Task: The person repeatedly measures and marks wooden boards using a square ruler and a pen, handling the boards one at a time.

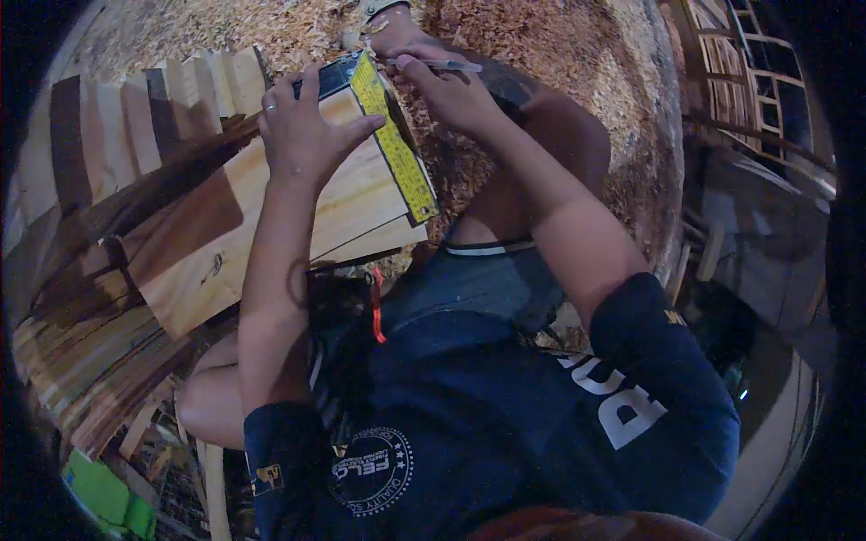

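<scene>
A yellow-bladed try square [394,135] with a dark stock lies across the end of a pale wooden board [203,252]. My left hand [311,126] is spread over the board, its fingers curled at the stock and its thumb reaching onto the yellow blade. A ring shows on one finger. My right hand [442,90] pinches a slim, partly clear pen [460,66] close to the far end of the blade. The pen's tip is too small to make out. A bare leg lies just beyond the right hand.
Stacked boards [126,126] stand at the left, with more planks [108,361] below them. Wood shavings [559,54] cover the ground ahead. An orange strap [377,311] hangs near my lap. A green object [108,496] sits at the lower left.
</scene>
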Available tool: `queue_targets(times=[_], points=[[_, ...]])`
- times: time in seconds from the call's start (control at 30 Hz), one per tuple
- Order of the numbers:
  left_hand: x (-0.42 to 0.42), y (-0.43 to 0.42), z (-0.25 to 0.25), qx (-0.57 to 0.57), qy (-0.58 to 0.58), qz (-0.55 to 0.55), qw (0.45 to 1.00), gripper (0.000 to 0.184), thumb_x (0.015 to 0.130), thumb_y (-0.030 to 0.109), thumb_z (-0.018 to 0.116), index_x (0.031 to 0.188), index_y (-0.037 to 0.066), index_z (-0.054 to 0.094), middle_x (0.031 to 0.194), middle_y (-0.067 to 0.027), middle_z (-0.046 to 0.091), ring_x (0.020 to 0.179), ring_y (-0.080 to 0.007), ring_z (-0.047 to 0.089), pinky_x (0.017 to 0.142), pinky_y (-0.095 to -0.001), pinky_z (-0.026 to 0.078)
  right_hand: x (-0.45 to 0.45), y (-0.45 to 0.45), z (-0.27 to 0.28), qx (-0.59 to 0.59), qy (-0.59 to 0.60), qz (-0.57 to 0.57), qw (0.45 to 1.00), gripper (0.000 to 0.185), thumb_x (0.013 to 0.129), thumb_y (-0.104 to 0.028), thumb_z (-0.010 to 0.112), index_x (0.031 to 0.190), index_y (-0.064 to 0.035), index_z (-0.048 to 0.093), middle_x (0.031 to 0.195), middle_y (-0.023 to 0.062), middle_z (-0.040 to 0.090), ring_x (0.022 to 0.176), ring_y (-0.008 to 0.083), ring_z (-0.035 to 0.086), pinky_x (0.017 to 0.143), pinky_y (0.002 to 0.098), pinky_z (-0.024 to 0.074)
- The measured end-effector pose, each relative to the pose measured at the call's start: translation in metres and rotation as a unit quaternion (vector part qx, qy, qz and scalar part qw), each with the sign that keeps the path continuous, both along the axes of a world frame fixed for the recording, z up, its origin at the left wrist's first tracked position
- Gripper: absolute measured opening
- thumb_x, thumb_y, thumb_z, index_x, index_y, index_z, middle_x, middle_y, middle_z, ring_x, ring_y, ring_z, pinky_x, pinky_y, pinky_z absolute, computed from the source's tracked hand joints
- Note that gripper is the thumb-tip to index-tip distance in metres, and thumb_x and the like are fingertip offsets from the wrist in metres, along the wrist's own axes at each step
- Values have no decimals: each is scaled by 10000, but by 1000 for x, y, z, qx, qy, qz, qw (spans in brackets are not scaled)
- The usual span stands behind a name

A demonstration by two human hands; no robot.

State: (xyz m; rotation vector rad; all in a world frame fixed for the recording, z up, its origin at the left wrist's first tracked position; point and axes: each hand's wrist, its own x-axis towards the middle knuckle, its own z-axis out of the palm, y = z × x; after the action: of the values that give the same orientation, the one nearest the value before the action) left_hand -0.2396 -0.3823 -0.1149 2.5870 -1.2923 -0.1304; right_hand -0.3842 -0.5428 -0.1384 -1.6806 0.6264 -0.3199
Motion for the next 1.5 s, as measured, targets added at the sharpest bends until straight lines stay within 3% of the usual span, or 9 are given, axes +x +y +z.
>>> queue_targets(times=[0.27, 0.57, 0.77, 0.9, 1.0, 1.07, 1.13, 1.3, 1.5], points=[[1, -1, -2, -7, 39, 4, 999, 1042, 595, 643, 845, 1428, 126, 492, 1367, -225, 474, 1296, -401, 431, 1080, -505, 394, -33, 17, 7, -195, -50, 59, 978, 288, 1009, -180, 582, 1221, 5, 648, 1053, 116, 696, 981, 168, 637, 851, 306, 510], [2, 1, -5, -23, 21, -12, 999, 1039, 600, 636, 848, 1410, 89, 499, 1362, -246, 479, 1280, -408, 442, 1087, -489, 400, -132, 81, 75, -200, 186, 181, 945, 230, 994, -144, 562, 1120, 1, 688, 944, 165, 692, 857, 276, 663, 768, 358, 519], [1, 2, -8, -32, 18, -11, 999, 1058, 598, 640, 847, 1422, 87, 479, 1364, -253, 476, 1281, -412, 435, 1092, -494, 394, -81, 38, 46, -99, 212, 148, 961, 250, 992, -198, 582, 1068, 6, 704, 872, 141, 717, 830, 209, 680, 789, 362, 546], [1, -1, -2, -11, 45, -4, 999, 1075, 599, 647, 844, 1433, 84, 467, 1377, -258, 467, 1300, -424, 423, 1098, -494, 389, -18, 4, 28, -180, 24, 60, 982, 275, 1008, -230, 575, 1140, -17, 688, 959, 106, 725, 877, 138, 668, 808, 301, 544], [2, 0, -3, -26, 52, -6, 998, 1077, 594, 648, 845, 1430, 80, 471, 1365, -267, 471, 1299, -428, 424, 1087, -491, 402, 22, -27, 22, -259, 141, 109, 949, 328, 1019, -334, 537, 1113, -23, 585, 868, 110, 660, 771, 236, 644, 661, 350, 545], [1, 2, -10, -48, 32, -9, 998, 1018, 621, 635, 835, 1410, 84, 499, 1327, -262, 499, 1272, -421, 447, 1064, -489, 421, 30, -26, 11, -344, -33, 57, 937, 287, 1019, -309, 538, 1091, -37, 595, 820, 100, 654, 753, 222, 646, 633, 340, 542], [3, 2, -15, -76, -8, -6, 997, 902, 680, 609, 812, 1373, 95, 549, 1266, -244, 545, 1223, -406, 491, 1030, -485, 447, 29, -21, 4, -328, -71, 1, 942, 271, 1001, -297, 562, 1073, -47, 640, 857, 116, 678, 783, 224, 668, 680, 347, 544], [21, -4, -18, -91, 96, 33, 991, 548, 831, 477, 742, 1258, 144, 658, 1126, -156, 628, 1105, -350, 573, 949, -470, 484, -25, -24, 3, -78, 23, -57, 995, 308, 962, -308, 629, 1149, -79, 717, 1063, 134, 729, 942, 201, 695, 871, 332, 536], [24, -6, -22, -130, 135, 35, 982, 472, 840, 432, 740, 1212, 146, 690, 1094, -133, 648, 1072, -326, 594, 931, -450, 492, -66, -24, 8, -32, 58, -43, 997, 301, 1017, -251, 575, 1242, -75, 671, 1027, 45, 694, 854, 106, 620, 725, 246, 515]])
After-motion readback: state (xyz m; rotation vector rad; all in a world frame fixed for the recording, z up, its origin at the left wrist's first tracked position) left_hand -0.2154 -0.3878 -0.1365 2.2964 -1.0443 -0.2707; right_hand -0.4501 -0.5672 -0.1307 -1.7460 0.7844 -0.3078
